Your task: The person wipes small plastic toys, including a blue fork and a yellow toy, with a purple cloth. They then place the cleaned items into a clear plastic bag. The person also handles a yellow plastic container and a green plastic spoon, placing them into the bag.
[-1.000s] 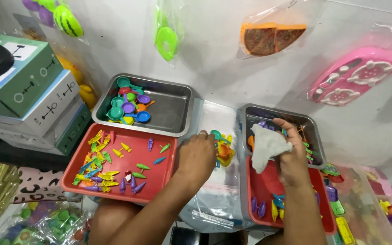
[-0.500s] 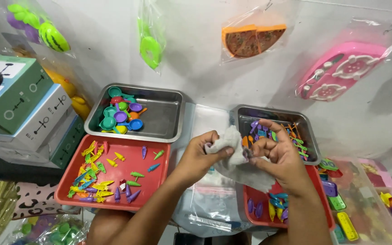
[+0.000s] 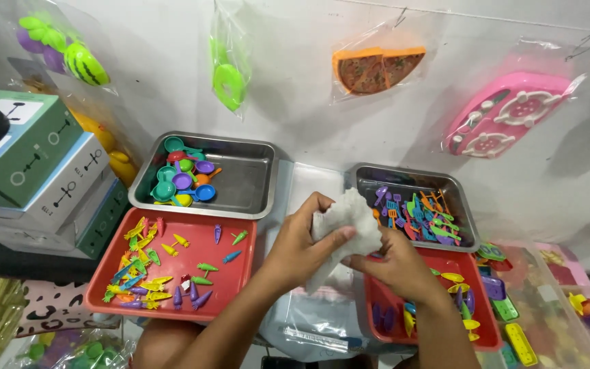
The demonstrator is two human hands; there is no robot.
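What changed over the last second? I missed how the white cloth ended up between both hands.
The right hand carried the white cloth leftward, away from the right steel tray, to the middle. The left hand lifted off the bag of small toys beside the red tray and took hold of the cloth too, so both grips now bunch it. The trays and their toys stayed put.

Open room lies between the red tray [image 3: 237, 225] and steel pan [image 3: 469, 225]; stacked boxes [image 3: 49, 184] crowd the left.
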